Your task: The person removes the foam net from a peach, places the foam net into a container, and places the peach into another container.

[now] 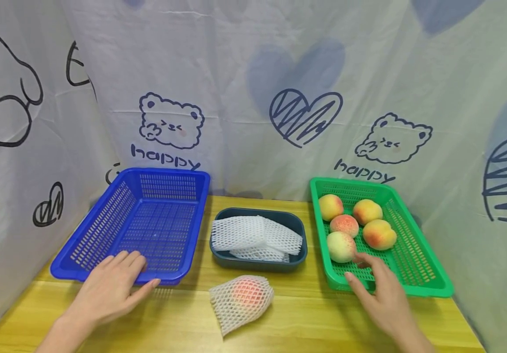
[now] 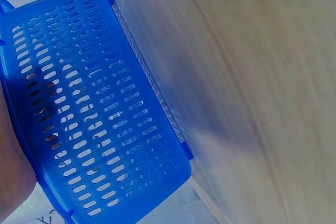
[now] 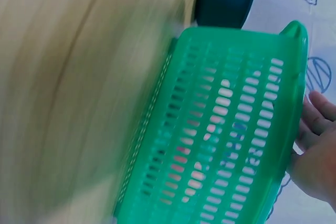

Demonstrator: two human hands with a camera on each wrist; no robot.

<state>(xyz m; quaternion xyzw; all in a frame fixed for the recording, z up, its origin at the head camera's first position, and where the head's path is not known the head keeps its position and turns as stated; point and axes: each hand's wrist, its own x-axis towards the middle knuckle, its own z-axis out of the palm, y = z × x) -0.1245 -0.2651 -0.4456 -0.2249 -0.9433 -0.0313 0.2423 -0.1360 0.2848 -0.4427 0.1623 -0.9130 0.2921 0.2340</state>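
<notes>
My left hand (image 1: 114,283) rests at the front rim of a blue basket (image 1: 67,271), fingers reaching over the rim and thumb held out to the side. Over the front of a green basket (image 1: 429,289) is my right hand (image 1: 383,289), its fingers spread and holding nothing. Its fingertips are close to a pale yellow-pink peach (image 1: 340,246); whether they touch it I cannot tell. Several more peaches (image 1: 379,234) lie in that basket. Between my hands, a peach in a white foam net (image 1: 246,296) lies on the wooden table (image 1: 182,323).
A dark teal tray (image 1: 257,265) holding white foam net sleeves (image 1: 240,233) stands between the baskets. Behind them hangs a pale printed cloth (image 1: 235,122), which also runs along both sides. In the right wrist view the green basket's slotted wall (image 3: 210,119) stands beside the hand.
</notes>
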